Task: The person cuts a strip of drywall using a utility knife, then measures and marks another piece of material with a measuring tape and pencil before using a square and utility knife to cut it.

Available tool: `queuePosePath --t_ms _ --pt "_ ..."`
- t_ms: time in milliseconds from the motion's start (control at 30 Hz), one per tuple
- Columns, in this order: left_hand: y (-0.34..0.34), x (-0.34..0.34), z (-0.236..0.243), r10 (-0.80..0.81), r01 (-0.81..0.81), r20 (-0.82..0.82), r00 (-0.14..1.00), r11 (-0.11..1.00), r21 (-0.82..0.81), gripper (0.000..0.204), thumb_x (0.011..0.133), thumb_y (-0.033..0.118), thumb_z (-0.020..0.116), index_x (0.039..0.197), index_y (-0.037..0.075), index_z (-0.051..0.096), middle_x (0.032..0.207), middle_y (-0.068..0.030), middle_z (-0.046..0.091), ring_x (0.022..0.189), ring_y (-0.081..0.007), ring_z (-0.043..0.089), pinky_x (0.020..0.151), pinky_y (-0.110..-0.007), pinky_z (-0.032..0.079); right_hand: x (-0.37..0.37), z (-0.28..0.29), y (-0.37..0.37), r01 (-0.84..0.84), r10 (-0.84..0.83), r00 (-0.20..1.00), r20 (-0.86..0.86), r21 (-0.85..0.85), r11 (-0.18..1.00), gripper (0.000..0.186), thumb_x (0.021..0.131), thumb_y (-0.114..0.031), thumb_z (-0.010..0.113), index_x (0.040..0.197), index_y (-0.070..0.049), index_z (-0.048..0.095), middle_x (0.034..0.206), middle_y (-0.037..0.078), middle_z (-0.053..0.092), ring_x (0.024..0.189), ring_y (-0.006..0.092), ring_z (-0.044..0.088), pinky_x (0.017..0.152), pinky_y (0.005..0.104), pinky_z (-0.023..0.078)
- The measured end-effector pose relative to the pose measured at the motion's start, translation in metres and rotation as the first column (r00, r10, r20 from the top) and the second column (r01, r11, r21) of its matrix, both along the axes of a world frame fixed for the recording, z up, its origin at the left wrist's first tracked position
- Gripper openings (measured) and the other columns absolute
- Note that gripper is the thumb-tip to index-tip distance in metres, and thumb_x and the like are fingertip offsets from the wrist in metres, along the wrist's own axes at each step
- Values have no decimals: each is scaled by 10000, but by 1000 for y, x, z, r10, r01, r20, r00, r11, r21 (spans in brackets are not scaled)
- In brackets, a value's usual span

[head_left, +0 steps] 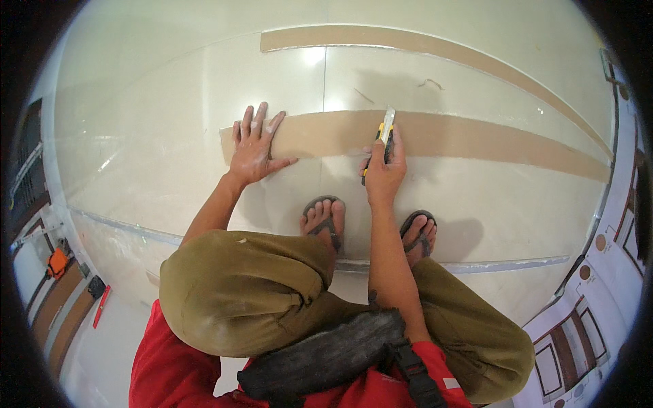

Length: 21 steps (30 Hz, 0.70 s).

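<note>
Squats on a pale glossy surface [156, 163], in olive trousers [238, 285], a red top [166, 360] and dark sandals [406, 222]. Rests the left hand [253, 146] at the left end of a long brown strip [320, 134], fingers spread wide across it with tips reaching its far edge, thumb stuck out to the right. Grips a yellow and black cutter [388, 126] in the right hand [385, 173], fingers wrapped round the handle and thumb laid along it, with the blade end pointing away from the body, over the strip's far edge. Cannot tell whether touching the strip with the cutter or holding it just above. Has the strip lying crosswise ahead of the feet, running from under the left hand away to the right. Has farther out a second brown strip [381, 37], apart from the first but nearing it at the right end, with thin curled scraps [430, 83] between the two. Wears a black bag [326, 353] across the lap.
</note>
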<state>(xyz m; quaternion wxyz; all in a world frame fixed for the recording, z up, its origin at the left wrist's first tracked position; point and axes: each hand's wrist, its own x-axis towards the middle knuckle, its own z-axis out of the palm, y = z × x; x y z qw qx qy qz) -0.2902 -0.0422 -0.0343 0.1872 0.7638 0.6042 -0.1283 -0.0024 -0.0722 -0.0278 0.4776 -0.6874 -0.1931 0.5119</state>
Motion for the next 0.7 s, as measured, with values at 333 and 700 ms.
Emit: queuePosePath --t_ms 333,700 --pt "-3 -2 0 6 -6 2 1000 1000 1 1153 780 845 716 1714 329 278 1807 -163 91 1654 -453 1 1291 -692 37 -3 0 -4 -67 67 997 33 -10 998 511 1077 -90 572 1579 -39 499 877 73 694 523 97 575 419 280 442" --pt "-1 -5 0 2 -3 -7 1000 1000 -7 1156 788 878 677 1717 325 268 1806 -168 94 1653 -459 -1 1289 -699 49 -5 4 -7 -83 82 997 -13 -45 996 530 1059 -92 592 1580 -50 506 838 55 666 519 102 577 425 285 460"
